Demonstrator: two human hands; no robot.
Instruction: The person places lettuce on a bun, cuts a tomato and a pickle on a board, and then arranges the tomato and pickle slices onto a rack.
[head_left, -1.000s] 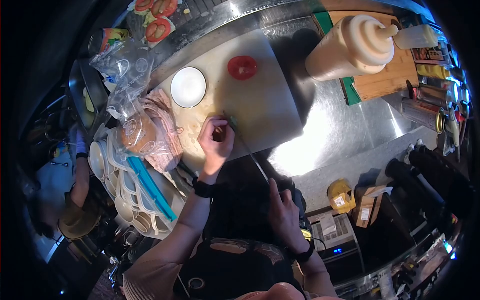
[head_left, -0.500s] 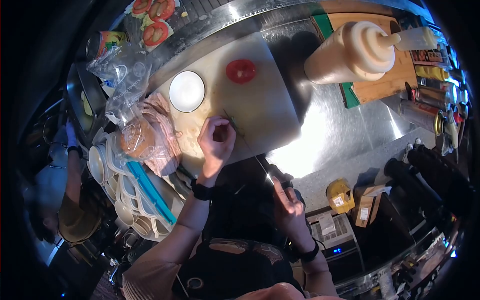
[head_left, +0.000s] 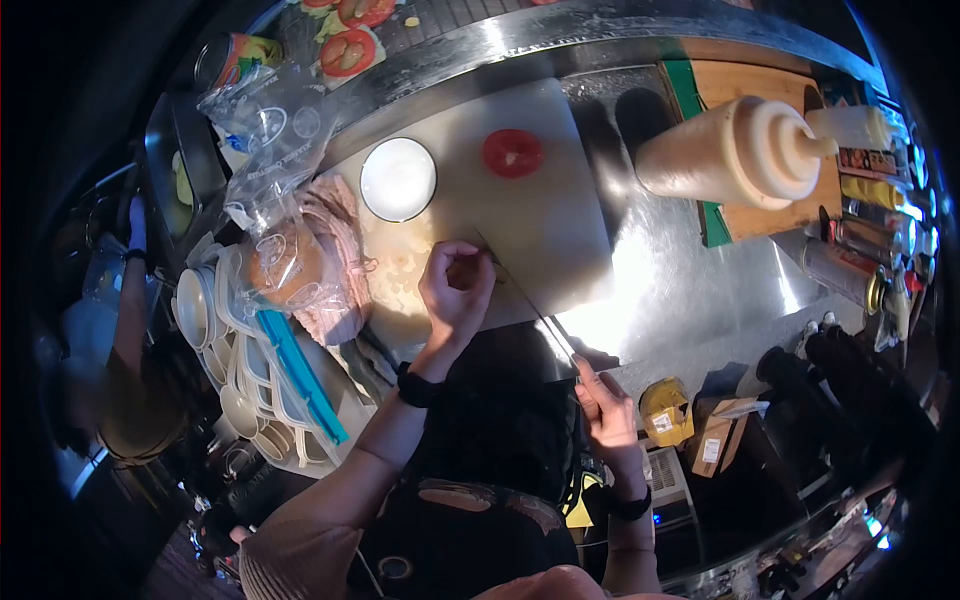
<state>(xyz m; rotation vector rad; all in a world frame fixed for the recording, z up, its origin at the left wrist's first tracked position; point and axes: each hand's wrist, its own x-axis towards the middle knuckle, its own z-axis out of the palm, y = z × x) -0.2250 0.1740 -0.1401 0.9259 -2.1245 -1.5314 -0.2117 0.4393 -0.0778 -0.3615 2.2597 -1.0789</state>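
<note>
- Head view: the person's left hand (head_left: 458,290) is curled over, fingertips pinched down on a small orange-tinted piece of food (head_left: 466,268). It lies on the white plastic cutting board (head_left: 545,215), near the board's front edge. The piece is too small and too covered for me to tell what it is.
- The right hand (head_left: 605,398) is clenched round the handle of a long thin-bladed steel knife (head_left: 535,315), out past the front edge of the stainless steel counter (head_left: 680,280). The blade slants up across the board, its tip right beside the left fingertips.
- I'd judge the piece light, soft and probably moist, so apt to slide. It is best pinned from above with fingertips tucked back from the edge.
- The knife looks stiff and sharp, so it should be held by the handle only.
- Farther back on the board sit a round white dish (head_left: 398,178) and a red tomato slice (head_left: 513,152), both well apart from the hands.
- To the right is a big pale squeeze bottle (head_left: 745,150). To the left are a bun in a clear plastic bag (head_left: 290,265) and stacked white bowls (head_left: 225,335).
</note>
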